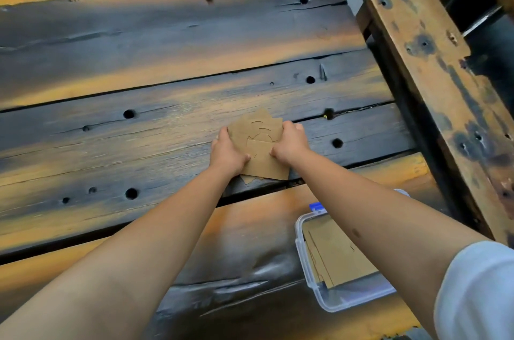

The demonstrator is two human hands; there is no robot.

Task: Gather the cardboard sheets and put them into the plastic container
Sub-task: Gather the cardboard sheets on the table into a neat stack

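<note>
The person is squaring up a fanned stack of thin brown cardboard sheets lying on the dark, scorched wooden plank table. The left hand and right hand are pressing in on opposite sides, fingers curled closed around the stack's edges.

This looks like the gathering step. Next, the stack needs lifting as one bundle and carrying to the clear plastic container with blue clasp, near the table's front edge, already holding some sheets.

The right forearm is hiding part of the container, and the sheet count is unclear.
</note>
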